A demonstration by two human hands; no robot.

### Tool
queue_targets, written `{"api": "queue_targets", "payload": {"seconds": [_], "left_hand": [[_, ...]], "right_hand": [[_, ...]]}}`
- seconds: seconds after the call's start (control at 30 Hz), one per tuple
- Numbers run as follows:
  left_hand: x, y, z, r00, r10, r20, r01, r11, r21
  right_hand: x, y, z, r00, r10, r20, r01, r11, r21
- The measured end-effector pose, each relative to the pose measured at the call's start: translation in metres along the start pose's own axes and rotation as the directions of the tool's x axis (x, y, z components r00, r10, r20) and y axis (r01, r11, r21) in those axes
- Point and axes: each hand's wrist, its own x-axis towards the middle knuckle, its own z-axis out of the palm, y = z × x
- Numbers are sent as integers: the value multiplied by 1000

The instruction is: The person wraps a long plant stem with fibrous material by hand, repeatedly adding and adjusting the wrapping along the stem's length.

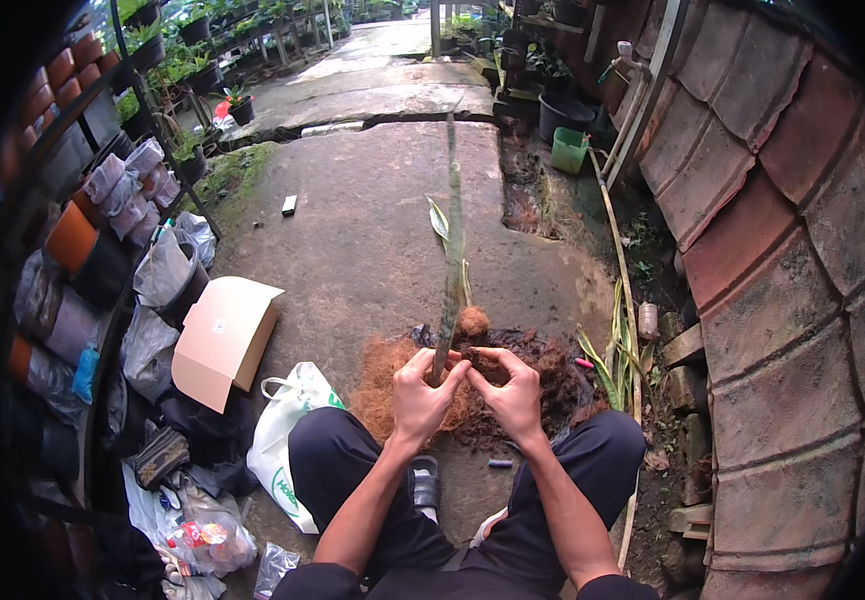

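A long, mottled snake plant leaf (452, 247) stands nearly upright, its lower end pinched in my left hand (421, 394). My right hand (509, 390) meets it at the leaf's base, thumb and fingers closed around a small dark clump of soil (471, 355). Just beyond the fingers sits a brown fibre ball (473, 321), with a yellow-edged leaf (439, 220) rising behind it. Loose coconut fibre (380, 382) lies under my left hand. Dark, moist potting material (552, 375) is spread on black plastic beneath my right. The leaf's lowest end is hidden by my fingers.
A pink thread spool (584, 363) and a dark one (500, 463) lie close by. Cut variegated leaves (616, 352) rest beside a long pole (612, 225) at right. To the left are a white bag (293, 442), a cardboard box (226, 322) and shelves of pots (72, 240).
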Motion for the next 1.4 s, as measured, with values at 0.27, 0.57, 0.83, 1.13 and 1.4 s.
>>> {"api": "queue_targets", "payload": {"seconds": [0.27, 0.57, 0.83, 1.13, 1.4], "left_hand": [[0, 0, 2, 997, -70, -25, 71, 997, 33], [2, -12, 5, 997, -82, 1, 82, 994, -77], [3, -1, 0, 951, -298, 84, 309, 896, -317], [6, -3, -2, 931, -336, 139, 364, 846, -391], [5, -3, -6, 913, -348, 215, 409, 764, -500]], "right_hand": [[-1, -14, 3, 977, -200, -69, 189, 972, -142], [-1, -6, -1, 989, -146, -22, 142, 982, -124], [-1, -5, -1, 996, -91, 0, 90, 992, -90], [1, 17, 0, 954, 220, 203, -279, 897, 342], [1, 16, 5, 918, 205, 338, -390, 613, 687]]}}
